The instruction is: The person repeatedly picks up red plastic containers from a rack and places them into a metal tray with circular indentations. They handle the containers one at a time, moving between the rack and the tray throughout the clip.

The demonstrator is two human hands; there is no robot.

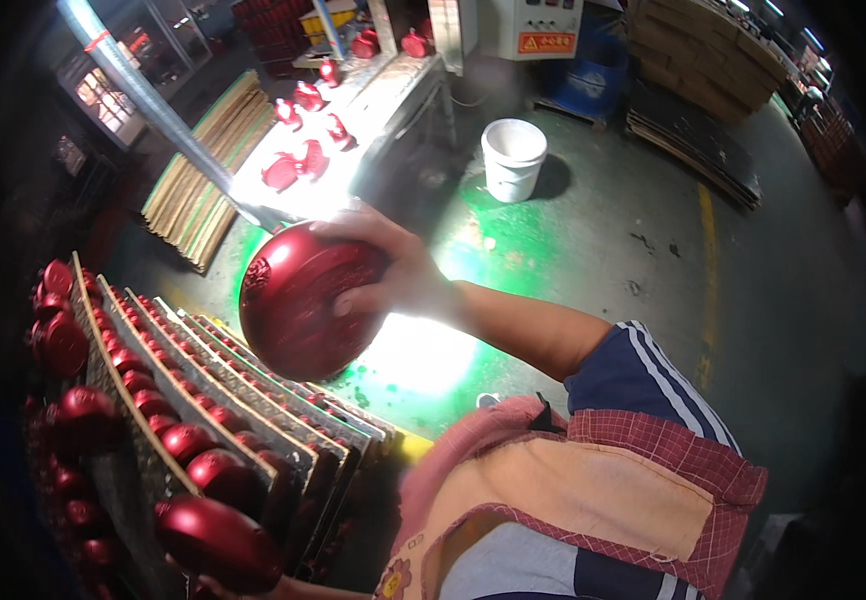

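My right hand (393, 265) grips a glossy dark-red, flat round bottle (308, 305) in front of me. Its thumb presses on the bottle's face and the fingers go round the top edge. A raised pattern shows at the bottle's left side. At the lower left, my left hand (221, 588) is mostly hidden beneath another red bottle (218, 540), which it holds close to a rack's near end. Beside it, stacked long boards (138, 400) carry rows of similar red bottles (188, 442).
Ahead stands a brightly lit conveyor table (373, 90) with several red bottles (308, 97). A white bucket (513, 160) sits on the green-grey floor. Stacked boards (203, 170) lie left of a slanting metal pole (158, 105). A blue drum (593, 85) and cardboard stacks (703, 55) are farther back.
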